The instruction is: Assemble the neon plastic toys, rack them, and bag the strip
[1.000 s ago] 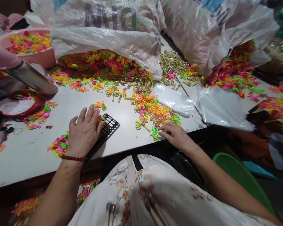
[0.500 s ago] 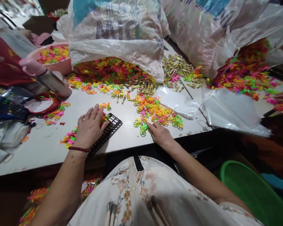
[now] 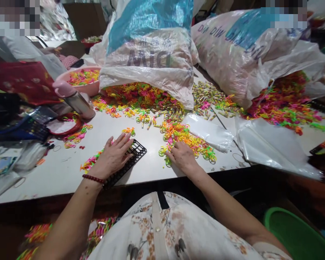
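Black plastic, the tray [image 3: 137, 150] lies on the desk [image 3: 56, 177] under the left hand [image 3: 112, 159], spread flat and gripping nothing; its visible slots look empty. The right hand [image 3: 182, 157] rests with bent fingers on a small toy pile [image 3: 191, 139]; a grasp cannot be told. Big heaps [image 3: 141, 95] lie by the sacks [image 3: 151, 47].

Legible print: 2 items.

Item 1: centre sack [image 3: 151, 72], clear plastic w/ blue panel at top. Large dark block letters across the front, 3 chars, seen reversed. Flipped, they read approx. "DIM". Plastic is creased, so the middle char is uncertain.

Item 2: right sack [image 3: 241, 54], lying on its side. Small dark print repeated along the upper left edge reads "DIW DIW". Further repeats are too creased to confirm.

Other surfaces: any print too small or blurred to read.
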`<state>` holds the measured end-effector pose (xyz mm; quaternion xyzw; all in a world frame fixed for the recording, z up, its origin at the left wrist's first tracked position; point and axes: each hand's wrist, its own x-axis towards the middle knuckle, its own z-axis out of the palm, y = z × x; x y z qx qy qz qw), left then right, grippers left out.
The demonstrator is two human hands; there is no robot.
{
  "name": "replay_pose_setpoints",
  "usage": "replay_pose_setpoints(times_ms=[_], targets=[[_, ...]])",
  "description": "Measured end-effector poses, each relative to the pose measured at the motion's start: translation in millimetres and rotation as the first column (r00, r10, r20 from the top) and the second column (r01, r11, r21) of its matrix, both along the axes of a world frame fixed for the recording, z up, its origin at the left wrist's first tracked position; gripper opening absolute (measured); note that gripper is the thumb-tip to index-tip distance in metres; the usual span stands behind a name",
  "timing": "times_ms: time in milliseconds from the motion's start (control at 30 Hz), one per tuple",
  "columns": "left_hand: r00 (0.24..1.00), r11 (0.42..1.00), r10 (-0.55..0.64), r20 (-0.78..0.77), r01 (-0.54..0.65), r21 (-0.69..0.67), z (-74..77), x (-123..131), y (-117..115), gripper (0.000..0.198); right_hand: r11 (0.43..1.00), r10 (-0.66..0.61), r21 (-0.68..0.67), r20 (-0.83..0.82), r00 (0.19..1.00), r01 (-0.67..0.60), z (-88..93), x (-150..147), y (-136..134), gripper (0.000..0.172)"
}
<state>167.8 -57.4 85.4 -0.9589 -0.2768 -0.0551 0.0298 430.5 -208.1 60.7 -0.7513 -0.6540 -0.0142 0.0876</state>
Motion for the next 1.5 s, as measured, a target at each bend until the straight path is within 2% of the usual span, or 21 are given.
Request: replay_pose_setpoints(times_ms=[167, 333, 467, 567, 633, 733, 833, 900, 933, 1000, 1033, 1100, 1167, 1233, 1367, 1500], targets=[[1.0, 0.999, 0.019, 0.022, -0.018, -0.03, 3.0, 0.5, -1.4, 0.042, 0.993, 0.013, -0.116, 0.027, 1.0, -0.01, 4.8, -7.9, 23.3, 0.034], [0.999, 1.0, 0.009, 0.031, -0.009, -0.016, 5.3, -0.9, -5.2, 0.043, 0.983, 0.099, -0.163, 0.077, 0.992, -0.086, 9.5, -6.7, 29.5, 0.035], [0.999, 0.999, 0.035, 0.03, -0.035, -0.013, 5.8, -2.3, -9.7, 0.044, 0.979, 0.154, -0.155, 0.14, 0.978, -0.132, -1.5, -4.5, 32.0, 0.019], [0.998, 0.998, 0.053, 0.02, -0.053, -0.022, 7.7, -3.7, -14.1, 0.043, 0.987, 0.128, -0.118, 0.145, 0.981, -0.111, -13.8, -0.2, 38.6, 0.019], [0.999, 0.998, 0.052, 0.012, -0.051, -0.036, 9.5, -4.9, -15.9, 0.044, 0.993, 0.091, -0.081, 0.112, 0.99, -0.082, -18.2, 2.8, 46.1, 0.021], [0.999, 0.998, 0.037, 0.019, -0.036, -0.059, 12.8, -5.9, -15.2, 0.041, 0.999, 0.04, -0.007, 0.0, 0.999, -0.04, -15.1, 3.5, 59.6, 0.027], [0.999, 0.998, 0.015, 0.046, -0.012, -0.067, 15.1, -4.9, -11.6, 0.038, 0.992, 0.052, 0.123, -0.24, 0.969, -0.023, -6.1, -5.6, 74.4, 0.023], [0.998, 0.997, -0.001, 0.062, 0.005, -0.076, 15.0, -3.5, -9.1, 0.04, 0.99, 0.054, 0.143, -0.482, 0.874, 0.018, -3.8, -18.5, 85.3, 0.02], [0.998, 0.997, -0.006, 0.068, 0.011, -0.081, 14.4, -2.9, -8.1, 0.04, 0.992, 0.036, 0.115, -0.615, 0.788, 0.045, -5.3, -26.7, 91.2, 0.019], [0.997, 0.996, -0.011, 0.073, 0.018, -0.087, 12.7, -2.1, -6.9, 0.038, 0.997, -0.022, 0.02, -0.828, 0.56, 0.07, -14.0, -44.8, 103.4, 0.014], [0.997, 0.996, -0.012, 0.075, 0.019, -0.088, 11.9, -1.9, -6.8, 0.037, 0.998, -0.041, -0.013, -0.892, 0.45, 0.064, -20.7, -53.8, 109.6, 0.013], [0.997, 0.996, -0.013, 0.078, 0.02, -0.09, 11.1, -1.9, -7.1, 0.037, 0.999, -0.034, -0.024, -0.956, 0.293, 0.04, -35.3, -69.5, 121.0, 0.016], [0.997, 0.995, -0.013, 0.075, 0.02, -0.097, 11.7, -1.9, -8.1, 0.039, 1.0, 0.014, 0.016, -0.975, 0.221, 0.007, -47.0, -80.3, 130.3, 0.017], [0.997, 0.994, -0.009, 0.078, 0.017, -0.107, 13.3, -1.5, -9.3, 0.041, 0.997, 0.081, 0.076, -0.97, 0.231, -0.033, -52.3, -86.0, 137.3, 0.017], [0.996, 0.992, -0.004, 0.091, 0.015, -0.122, 16.2, -0.1, -11.6, 0.041, 0.973, 0.213, 0.151, -0.876, 0.432, -0.173, -46.7, -86.9, 144.8, 0.011], [0.995, 0.991, 0.007, 0.101, 0.006, -0.132, 16.9, 0.3, -12.7, 0.04, 0.953, 0.26, 0.102, -0.763, 0.591, -0.287, -35.3, -83.6, 144.7, 0.019]])
